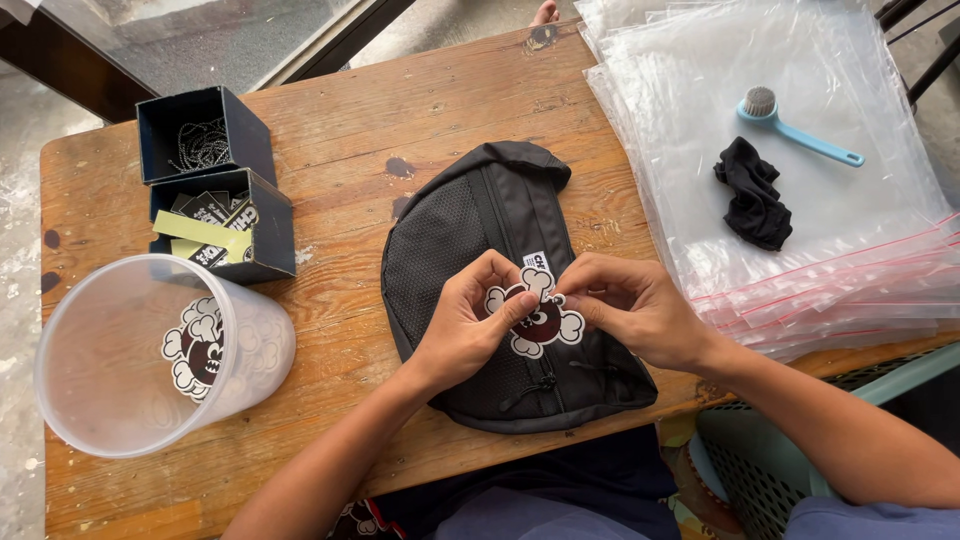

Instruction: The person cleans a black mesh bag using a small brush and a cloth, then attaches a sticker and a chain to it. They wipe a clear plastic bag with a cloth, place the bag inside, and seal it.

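Black mesh fronted the waist bag (480, 250) that lay mid-worktop, and both hands met above it. The left hand (468, 322) curled in from below, thumb and fingers pinched on the cartoon sticker (538, 318); the right hand (628, 305) nipped its other edge with bent fingertips. Forearms angled up from the near edge. On the worn wooden worktop (340, 160) sat a clear tub (150, 350), two small dark boxes (215, 185), and stacked zip bags (800, 170) carrying a blue brush (795, 125).

Left of centre on the wooden table (400, 110): two dark boxes (215, 180) and a translucent tub (150, 355). Right: clear zip bags (800, 200) bearing a blue brush (795, 125) and black cloth (752, 192).
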